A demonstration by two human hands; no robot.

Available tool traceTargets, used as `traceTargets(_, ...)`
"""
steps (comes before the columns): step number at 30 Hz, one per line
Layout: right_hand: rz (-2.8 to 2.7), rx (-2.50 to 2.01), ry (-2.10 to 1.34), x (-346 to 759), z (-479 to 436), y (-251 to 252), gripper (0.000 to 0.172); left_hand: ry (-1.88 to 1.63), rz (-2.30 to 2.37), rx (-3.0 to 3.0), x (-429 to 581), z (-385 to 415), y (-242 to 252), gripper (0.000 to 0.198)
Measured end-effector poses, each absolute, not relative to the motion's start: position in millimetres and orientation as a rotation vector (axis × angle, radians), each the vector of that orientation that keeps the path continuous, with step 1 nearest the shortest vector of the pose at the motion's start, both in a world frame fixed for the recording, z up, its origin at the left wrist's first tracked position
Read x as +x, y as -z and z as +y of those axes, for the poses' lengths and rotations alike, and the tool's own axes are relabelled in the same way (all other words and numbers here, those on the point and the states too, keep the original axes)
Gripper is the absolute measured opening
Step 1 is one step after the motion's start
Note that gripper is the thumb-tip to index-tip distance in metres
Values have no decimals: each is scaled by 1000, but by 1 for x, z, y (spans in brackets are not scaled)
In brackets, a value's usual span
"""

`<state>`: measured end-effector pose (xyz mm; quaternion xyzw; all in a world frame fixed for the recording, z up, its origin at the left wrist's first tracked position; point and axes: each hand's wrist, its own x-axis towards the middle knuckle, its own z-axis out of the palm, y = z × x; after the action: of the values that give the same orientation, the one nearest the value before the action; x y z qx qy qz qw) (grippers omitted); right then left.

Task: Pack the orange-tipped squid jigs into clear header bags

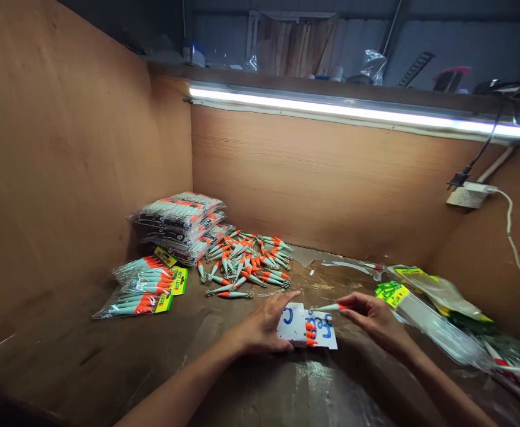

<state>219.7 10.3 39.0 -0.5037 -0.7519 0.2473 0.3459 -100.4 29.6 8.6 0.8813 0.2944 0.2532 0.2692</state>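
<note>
The person's bare forearms (184, 382) lie nearest the camera, reaching in from the lower edge over a brown worktop (260, 394). The left hand (264, 325) is curved around a white card sleeve (292, 338), its thumb on the near edge and its fingers at the far edge, so the span between them is about as wide as the sleeve. Blue lettering marks the card, and orange lure ends (312, 337) stick out of the sleeve's right opening, above the flat, lettered part.

The right hand (370, 317) pinches a single lure (328, 308) between thumb and forefinger by its orange end; how the other fingers are curled is hard to make out. The lure's pale body points left from the fingertips, toward the sleeve, at the far side of the orange ends. Whether it touches the card cannot be told.

Beyond the left hand lies a heap of loose lures (246, 261), with bagged lures (144, 290) to its left. Clear packets with yellow-green labels (442, 326) lie to the right of the right hand.
</note>
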Motion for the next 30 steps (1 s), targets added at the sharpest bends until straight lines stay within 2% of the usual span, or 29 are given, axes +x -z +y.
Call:
traceTargets(3,-2043,-1289,-465,203,1,-19,26,-715,755,2431,-97,31,-3,114)
traceTargets(7,-2301,-1225,-70,170,5,-18,14,-728,712,2461,-93,28,-1,113)
traceTargets(9,-2392,-1216,22,158,9,-19,15,-716,723,2446,-92,27,-2,113)
traceTargets(15,-2536,-1141,-176,152,15,-19,24,-656,796,2372,-92,22,-6,115)
traceTargets(19,-2700,-1050,-436,165,27,-44,14,-566,846,2323,-93,19,-6,114)
traceTargets(21,-2701,-1082,-555,162,39,-64,16,-539,861,2317,-94,17,-7,113)
traceTargets(25,-2555,-1223,-255,106,66,-93,25,-560,865,2348,-92,14,-12,107)
traceTargets(30,-2844,-1042,-78,-2,85,-75,14,-459,1050,2346,-87,11,-4,92)
